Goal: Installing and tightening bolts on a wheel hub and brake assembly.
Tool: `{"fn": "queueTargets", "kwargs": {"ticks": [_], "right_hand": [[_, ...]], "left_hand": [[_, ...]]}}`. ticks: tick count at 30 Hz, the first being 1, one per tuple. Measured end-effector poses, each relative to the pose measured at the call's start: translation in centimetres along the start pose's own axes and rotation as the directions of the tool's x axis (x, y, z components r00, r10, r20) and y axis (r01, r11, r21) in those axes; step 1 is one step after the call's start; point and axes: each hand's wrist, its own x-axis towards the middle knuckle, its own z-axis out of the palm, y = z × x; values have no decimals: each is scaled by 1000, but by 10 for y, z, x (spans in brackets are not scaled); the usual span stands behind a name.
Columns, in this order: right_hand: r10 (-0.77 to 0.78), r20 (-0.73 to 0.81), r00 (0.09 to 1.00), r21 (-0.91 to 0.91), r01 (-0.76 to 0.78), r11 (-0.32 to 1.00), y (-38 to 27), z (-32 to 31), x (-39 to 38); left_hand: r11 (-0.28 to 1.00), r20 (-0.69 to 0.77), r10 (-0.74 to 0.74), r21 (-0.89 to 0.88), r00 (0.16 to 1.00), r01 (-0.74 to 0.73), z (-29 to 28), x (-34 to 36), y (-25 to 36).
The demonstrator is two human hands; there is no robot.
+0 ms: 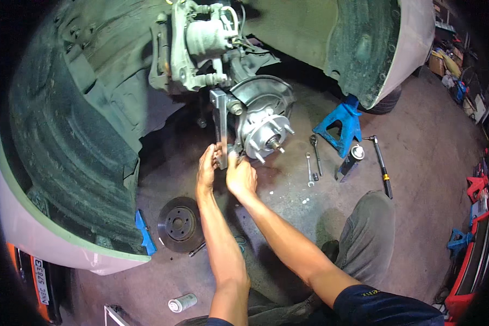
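A shiny metal brake caliper bracket (219, 119) stands upright beside the wheel hub (266, 136). My left hand (206, 171) closes on its lower end, with the fingertips partly behind the metal. Just right of it, my right hand (241, 176) is closed near the bracket's lower bolt area; whatever its fingers pinch is hidden. Behind the hub curves a dark dust shield (261, 89). Above the bracket, the brake caliper (204, 41) hangs in the wheel well.
A brake disc (171, 223) lies on the floor left of my forearms. To the right are a blue jack stand (342, 125), a ratchet (316, 155), a combination wrench (309, 168), a dark spray can (352, 162) and a torque wrench (381, 165). A white can (182, 302) lies near me.
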Motion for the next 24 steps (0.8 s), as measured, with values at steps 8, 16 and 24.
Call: {"fn": "queueTargets", "kwargs": {"ticks": [8,16,24], "right_hand": [[-19,-215,977,78,36,996,8,21,24],[-278,-18,961,23,278,960,101,-8,41],[-44,-93,995,-731,-38,682,299,-118,142]], "left_hand": [[999,-44,30,-11,999,-30,20,0,5],[930,37,210,302,977,-211,28,-6,52],[890,-79,456,34,886,-455,72,22,96]]}}
